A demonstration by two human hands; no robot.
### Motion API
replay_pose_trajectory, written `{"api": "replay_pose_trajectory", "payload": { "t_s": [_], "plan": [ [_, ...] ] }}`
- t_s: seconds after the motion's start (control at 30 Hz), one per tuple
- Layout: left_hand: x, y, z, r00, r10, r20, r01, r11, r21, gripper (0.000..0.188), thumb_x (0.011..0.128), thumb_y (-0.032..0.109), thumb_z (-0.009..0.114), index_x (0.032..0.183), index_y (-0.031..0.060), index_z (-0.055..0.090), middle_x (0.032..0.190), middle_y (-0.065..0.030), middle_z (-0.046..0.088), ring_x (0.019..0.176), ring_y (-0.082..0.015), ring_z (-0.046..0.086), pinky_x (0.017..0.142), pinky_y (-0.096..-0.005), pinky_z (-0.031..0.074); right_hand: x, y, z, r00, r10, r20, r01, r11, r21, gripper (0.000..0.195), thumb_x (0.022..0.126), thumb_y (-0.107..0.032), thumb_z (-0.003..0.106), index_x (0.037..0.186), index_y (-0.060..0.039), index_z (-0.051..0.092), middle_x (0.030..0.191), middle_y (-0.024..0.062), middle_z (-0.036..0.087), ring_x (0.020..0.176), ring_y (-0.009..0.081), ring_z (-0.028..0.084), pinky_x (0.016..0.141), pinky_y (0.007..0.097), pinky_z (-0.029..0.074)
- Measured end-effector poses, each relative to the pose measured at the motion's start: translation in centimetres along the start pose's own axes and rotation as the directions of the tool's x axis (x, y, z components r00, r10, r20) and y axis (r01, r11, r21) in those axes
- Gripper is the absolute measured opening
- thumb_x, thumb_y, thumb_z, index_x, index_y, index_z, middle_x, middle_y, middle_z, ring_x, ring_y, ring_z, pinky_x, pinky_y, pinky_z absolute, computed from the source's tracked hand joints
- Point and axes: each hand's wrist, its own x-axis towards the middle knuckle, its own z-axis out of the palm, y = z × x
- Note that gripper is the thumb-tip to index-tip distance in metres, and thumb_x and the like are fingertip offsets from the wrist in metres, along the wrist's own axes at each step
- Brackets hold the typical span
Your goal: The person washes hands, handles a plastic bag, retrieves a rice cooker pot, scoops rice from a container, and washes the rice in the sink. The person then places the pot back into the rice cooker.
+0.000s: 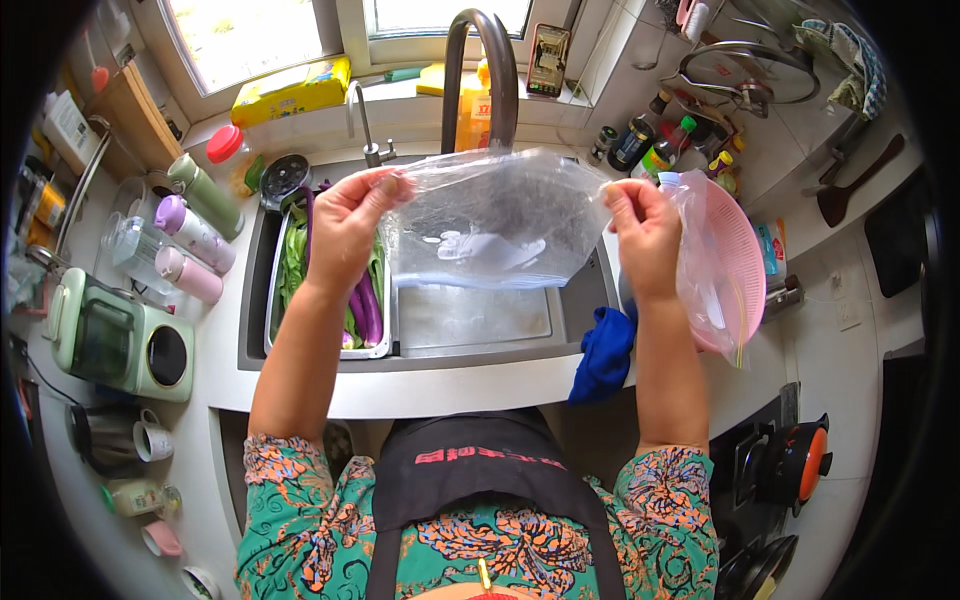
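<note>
A clear plastic bag (pixel 499 217) with a white printed patch is stretched out over the sink (pixel 480 322). My left hand (pixel 349 221) pinches its upper left corner between thumb and fingers. At the opposite corner, my right hand (pixel 645 232) pinches the bag the same way. Below and behind my left hand, a metal tray (pixel 388 330) in the sink's left side holds purple eggplants (pixel 366 311) and green leafy vegetables (pixel 294 259). Just right of my right hand, a second clear plastic bag (pixel 705 262) with a zip edge hangs over a pink plastic colander (pixel 750 262).
A dark curved faucet (pixel 454 82) rises behind the bag, beside a smaller metal tap (pixel 364 124). A blue cloth (pixel 604 360) drapes over the sink's front edge. Several bottles (pixel 202 202) line the left counter. An orange-lidded pot (pixel 787 465) sits on the stove at right.
</note>
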Motion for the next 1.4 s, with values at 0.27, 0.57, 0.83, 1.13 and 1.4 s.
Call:
{"api": "replay_pose_trajectory", "payload": {
  "t_s": [0.27, 0.57, 0.83, 1.13, 1.4],
  "plan": [
    [0.7, -2.0, -0.2, 0.990, 0.115, 0.079, -0.132, 0.953, 0.274, 0.009, 0.081, 0.001, 0.062, 0.088, -0.0043, 0.062, 0.083, -0.0078, 0.065, 0.077, -0.0121, 0.061, 0.073, -0.0213, 0.049, -0.1, 0.3, 2.1, 0.985, -0.165, -0.058, 0.150, 0.968, -0.201, 0.005, 0.081, -0.008, 0.060, 0.079, -0.0037, 0.060, 0.070, 0.0131, 0.060, 0.063, 0.0298, 0.058, 0.060, 0.0353, 0.046],
    [-0.1, -1.6, 0.7, 0.880, -0.007, 0.476, -0.345, 0.678, 0.649, 0.068, 0.073, 0.029, 0.073, 0.128, 0.0014, 0.043, 0.106, -0.0112, 0.057, 0.103, -0.0202, 0.052, 0.094, -0.0346, 0.039, -0.8, -0.5, 2.9, 0.969, -0.143, 0.200, 0.156, 0.986, -0.054, 0.009, 0.081, -0.008, 0.061, 0.082, 0.0005, 0.060, 0.070, 0.0117, 0.057, 0.058, 0.0223, 0.054, 0.056, 0.0303, 0.043],
    [0.0, -1.9, 4.0, 0.850, 0.169, 0.499, -0.490, 0.602, 0.630, 0.027, 0.077, 0.019, 0.070, 0.099, 0.0049, 0.064, 0.088, -0.0081, 0.058, 0.082, -0.0162, 0.056, 0.075, -0.0298, 0.046, -0.7, -1.8, 3.0, 0.928, -0.228, 0.295, 0.224, 0.973, 0.050, 0.010, 0.082, -0.008, 0.061, 0.086, 0.0009, 0.059, 0.075, 0.0125, 0.057, 0.064, 0.0225, 0.054, 0.058, 0.0304, 0.043],
    [0.0, -1.8, 2.2, 0.951, -0.056, 0.303, -0.094, 0.884, 0.459, 0.019, 0.085, 0.016, 0.065, 0.074, 0.0008, 0.060, 0.061, 0.0047, 0.052, 0.057, -0.0024, 0.042, 0.050, -0.0189, 0.033, -6.5, 2.0, 0.9, 0.993, -0.025, 0.118, 0.006, 0.987, 0.159, 0.011, 0.089, -0.012, 0.058, 0.093, -0.0015, 0.060, 0.079, 0.0008, 0.060, 0.070, 0.0077, 0.054, 0.064, 0.0215, 0.045],
    [-1.1, 0.2, 0.0, 0.933, -0.127, 0.337, -0.056, 0.874, 0.483, 0.019, 0.086, 0.018, 0.064, 0.079, 0.0007, 0.060, 0.066, 0.0054, 0.052, 0.059, -0.0011, 0.043, 0.053, -0.0168, 0.033, -20.8, 13.5, -4.6, 0.994, 0.056, 0.098, 0.049, 0.566, -0.823, 0.033, 0.070, -0.018, 0.069, 0.102, -0.0121, 0.064, 0.118, 0.0131, 0.049, 0.114, 0.0339, 0.040, 0.091, 0.0509, 0.036]
  ]
}}
